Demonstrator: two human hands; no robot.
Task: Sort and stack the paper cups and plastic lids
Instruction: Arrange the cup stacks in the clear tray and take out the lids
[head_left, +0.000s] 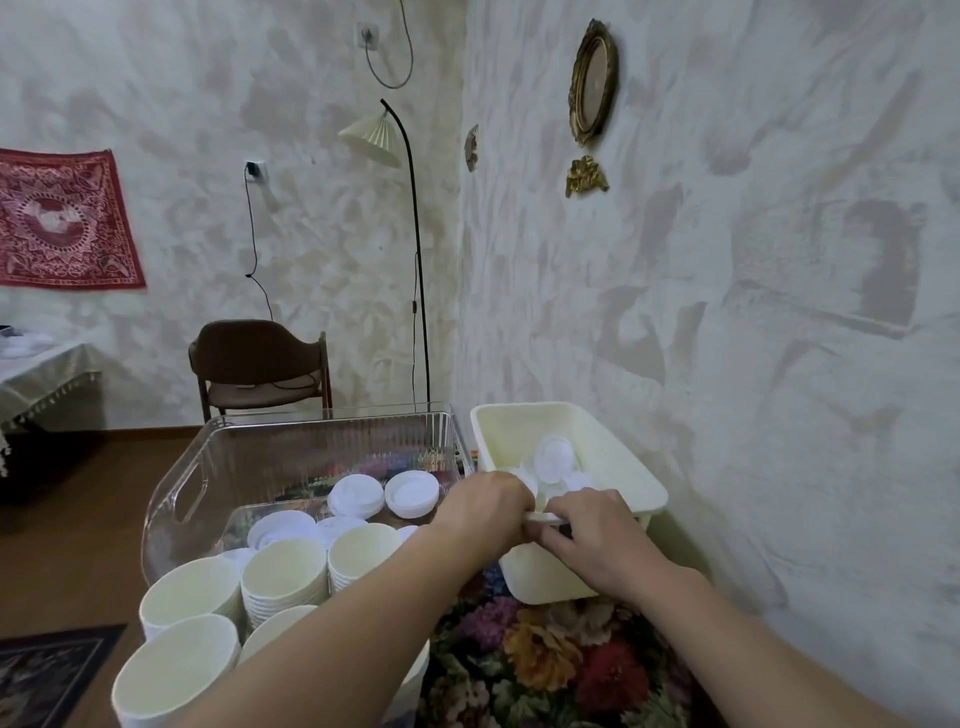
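- My left hand and right hand both pinch a plastic lid over the cream bin.
- Light, thin and probably flexible; I'd grip its rim.

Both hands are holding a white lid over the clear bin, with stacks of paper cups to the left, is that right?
Not quite. In the head view the left hand and right hand hold the white lid over the cream bin, not the clear bin. The paper cup stacks are to the left.

Both hands apparently pinch a white lid over the cream bin.
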